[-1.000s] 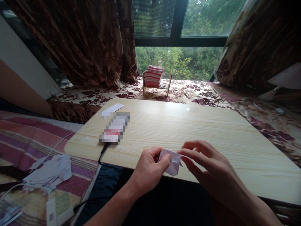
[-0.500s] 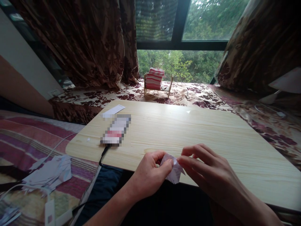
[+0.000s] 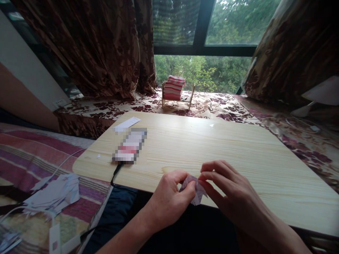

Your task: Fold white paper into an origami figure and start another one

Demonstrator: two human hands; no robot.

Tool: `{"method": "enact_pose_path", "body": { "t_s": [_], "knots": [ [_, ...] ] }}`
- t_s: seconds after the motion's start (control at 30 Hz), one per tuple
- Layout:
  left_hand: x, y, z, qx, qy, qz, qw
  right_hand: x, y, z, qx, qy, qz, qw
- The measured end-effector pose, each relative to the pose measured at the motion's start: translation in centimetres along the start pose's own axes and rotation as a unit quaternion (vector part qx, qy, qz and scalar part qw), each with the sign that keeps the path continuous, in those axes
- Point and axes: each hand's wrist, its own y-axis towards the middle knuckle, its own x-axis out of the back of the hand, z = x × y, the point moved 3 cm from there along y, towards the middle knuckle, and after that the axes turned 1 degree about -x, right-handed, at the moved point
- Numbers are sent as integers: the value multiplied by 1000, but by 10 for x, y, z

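A small piece of folded paper [image 3: 195,198], pale with faint printed lines, is pinched between the thumb and fingers of my left hand [image 3: 174,192]. It is held over the near edge of the wooden table [image 3: 238,144]. My right hand [image 3: 230,187] has its thumb and index fingertip together at the paper's upper right edge, and the other fingers are loosely curled above. Part of the paper is hidden under my left thumb.
A blurred-out phone-like device [image 3: 130,145] with a dark strap lies on the table's left side, near a white paper strip [image 3: 128,123]. Paper scraps [image 3: 58,192] and a white charger [image 3: 55,236] lie on the striped bedding. Folded pink-striped cloths [image 3: 174,88] sit in a small rack by the window.
My right fingers have shifted slightly left and up along the paper, and the paper is turned a little. My left hand keeps its pinch almost unmoved.
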Motion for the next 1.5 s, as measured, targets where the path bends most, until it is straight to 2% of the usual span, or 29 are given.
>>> {"method": "enact_pose_path", "body": {
  "t_s": [0.43,0.77,1.03,1.23,1.37,1.5],
  "knots": [
    [-4,-4,2,-24,42,4,999,-5,-5,-2,-52,-4,-11,999],
    [-9,-4,4,20,44,-8,999,-4,-2,-2,-79,6,4,997],
    [-8,-3,6,18,19,-24,999,-6,-8,-10,-121,97,3,988],
    [-8,-3,6,10,-10,-3,1000,-10,-7,-11,-172,181,33,968],
    [-7,-3,7,21,-40,12,999,-11,-4,-9,-176,196,32,964],
    [-7,-6,9,17,-18,-6,1000,-21,-9,-5,-179,199,46,962]
  ]
}}
